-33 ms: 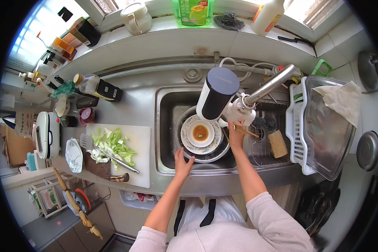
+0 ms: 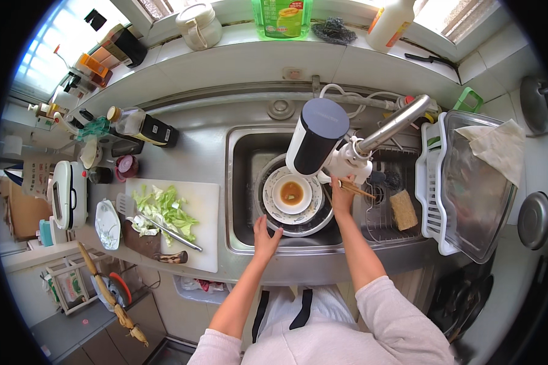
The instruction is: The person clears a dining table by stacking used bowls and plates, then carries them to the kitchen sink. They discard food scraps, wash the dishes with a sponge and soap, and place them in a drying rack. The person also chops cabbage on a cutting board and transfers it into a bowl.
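A small white bowl [image 2: 277, 198] with brown liquid in it sits inside a patterned dish [image 2: 270, 208]. Both rest in a round metal basin [image 2: 301, 232] in the left sink bowl [image 2: 240, 164]. At the basin's near left rim is my left hand [image 2: 265, 241], its fingers apart and nothing in it. My right hand [image 2: 343, 199], right of the basin and below the faucet, is closed round wooden chopsticks [image 2: 362, 191] that point to the right. A white piece [image 2: 323, 177] shows by its fingertips; its kind I cannot make out. The faucet's white and black cylinder [image 2: 315, 137] hides the basin's far part.
On the left, a white cutting board [image 2: 207, 210] holds chopped green leaves [image 2: 170, 207] and a metal spatula [image 2: 173, 234]. A sponge [image 2: 403, 210] lies on a wire rack in the right sink bowl. Beyond stands a white drying basket [image 2: 431, 188]. A steel spout [image 2: 402, 121] reaches over the sink.
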Demonstrator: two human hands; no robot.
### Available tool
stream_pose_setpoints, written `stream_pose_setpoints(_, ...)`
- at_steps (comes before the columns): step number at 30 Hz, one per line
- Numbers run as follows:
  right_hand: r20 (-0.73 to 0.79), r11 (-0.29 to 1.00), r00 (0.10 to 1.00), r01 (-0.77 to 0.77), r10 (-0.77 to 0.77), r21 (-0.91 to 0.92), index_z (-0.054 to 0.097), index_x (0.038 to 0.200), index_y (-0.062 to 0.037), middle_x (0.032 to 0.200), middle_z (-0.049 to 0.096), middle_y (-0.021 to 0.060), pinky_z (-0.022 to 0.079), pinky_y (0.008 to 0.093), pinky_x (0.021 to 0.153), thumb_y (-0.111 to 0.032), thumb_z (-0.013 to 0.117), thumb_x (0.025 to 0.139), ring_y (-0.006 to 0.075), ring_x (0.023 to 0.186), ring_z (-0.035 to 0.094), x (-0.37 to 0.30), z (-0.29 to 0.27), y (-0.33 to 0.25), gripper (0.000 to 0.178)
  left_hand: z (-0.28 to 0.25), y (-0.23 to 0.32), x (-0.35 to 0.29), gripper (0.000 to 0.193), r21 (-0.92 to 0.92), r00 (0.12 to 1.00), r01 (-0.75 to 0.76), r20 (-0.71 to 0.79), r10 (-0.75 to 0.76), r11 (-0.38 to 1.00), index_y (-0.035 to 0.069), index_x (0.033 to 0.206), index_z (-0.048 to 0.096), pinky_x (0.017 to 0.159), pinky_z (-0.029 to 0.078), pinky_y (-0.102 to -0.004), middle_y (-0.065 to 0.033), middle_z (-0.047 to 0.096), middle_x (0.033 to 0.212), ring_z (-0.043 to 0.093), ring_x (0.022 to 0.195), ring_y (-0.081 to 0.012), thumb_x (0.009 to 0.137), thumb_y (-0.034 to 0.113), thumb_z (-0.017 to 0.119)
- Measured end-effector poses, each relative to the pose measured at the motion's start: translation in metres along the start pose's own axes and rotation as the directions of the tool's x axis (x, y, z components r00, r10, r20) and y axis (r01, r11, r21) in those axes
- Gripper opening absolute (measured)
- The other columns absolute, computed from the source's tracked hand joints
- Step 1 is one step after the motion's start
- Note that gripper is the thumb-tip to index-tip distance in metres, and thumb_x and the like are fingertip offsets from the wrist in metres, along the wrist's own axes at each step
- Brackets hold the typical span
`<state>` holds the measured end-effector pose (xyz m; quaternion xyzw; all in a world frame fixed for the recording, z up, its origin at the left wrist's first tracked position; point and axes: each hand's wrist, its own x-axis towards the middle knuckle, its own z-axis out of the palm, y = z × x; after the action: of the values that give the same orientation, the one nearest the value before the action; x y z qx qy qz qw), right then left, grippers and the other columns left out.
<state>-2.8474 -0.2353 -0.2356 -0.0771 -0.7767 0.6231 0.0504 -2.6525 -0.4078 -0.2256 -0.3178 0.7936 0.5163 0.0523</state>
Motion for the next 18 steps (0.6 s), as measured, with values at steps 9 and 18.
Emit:
stream_pose_setpoints(9, -0.179, 0.944, 0.975, 0.066, -0.129, -0.323, 0.055, 0.101, -0.0008, 0.097, 0.059, 0.0109, 0.048, 0.0335, 0.085, -0.009, 0.062, 0.078, 0.02, 0.093, 0.057, 0.007, 0.058, 0.065, 0.025, -0.001, 0.001, -0.009, 0.069, -0.038, 0.999, 0.039, 0.0, -0.039, 0.999, -0.001, 0.131, 0.031, 0.095, 0.037, -0.0359, -0.022, 0.026, 0.134, 0.042, 0.115, -0.0306, 0.076, 0.023, 0.065)
stream_pose_setpoints(18, 0.037, 0.313, 0.514, -0.576, 0.857, 0.756, 0.051, 0.107, -0.0071, 0.1, 0.054, 0.0048, 0.038, 0.0276, 0.09, -0.021, 0.068, 0.078, 0.0179, 0.093, 0.052, -0.007, 0.044, 0.048, 0.037, 0.007, 0.023, -0.006, 0.067, -0.087, 1.0, 0.003, 0.017, -0.002, 0.996, 0.003, 0.133, 0.032, 0.088, 0.04, -0.0325, -0.0189, 0.027, 0.134, 0.043, 0.112, -0.0267, 0.077, 0.021, 0.065)
